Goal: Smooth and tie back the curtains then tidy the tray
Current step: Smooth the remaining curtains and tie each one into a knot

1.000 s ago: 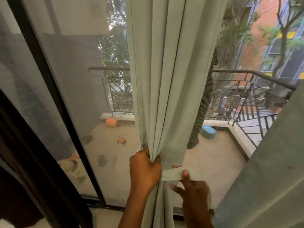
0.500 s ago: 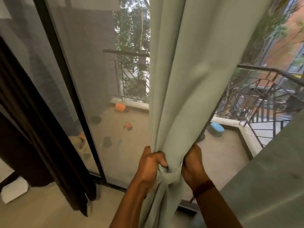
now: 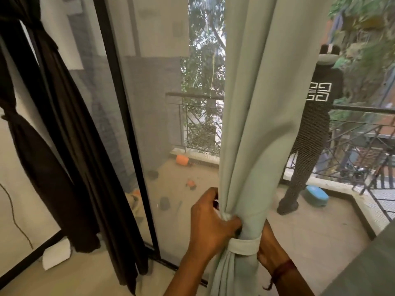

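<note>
The left hand (image 3: pixel 211 225) has its fingers curled round the gathered pale green fabric curtain (image 3: pixel 252 124), gripping the bundle from its left side. Just below those fingers, a matching pale green fabric tie-back band (image 3: pixel 243 245) wraps flat across the front of the bundle. The right hand (image 3: pixel 269 248) lies against the opposite side of the curtain, level with the band and touching its right end. Its fingers go behind the cloth, so I cannot tell whether they grip or only press. A dark red thread bracelet (image 3: pixel 282 272) circles the wrist just below it. From between the two hands the curtain hangs straight up out of view. Well left of the left hand, long black fabric curtains (image 3: pixel 70 146) hang beside a black metal door frame (image 3: pixel 126 124).
</note>
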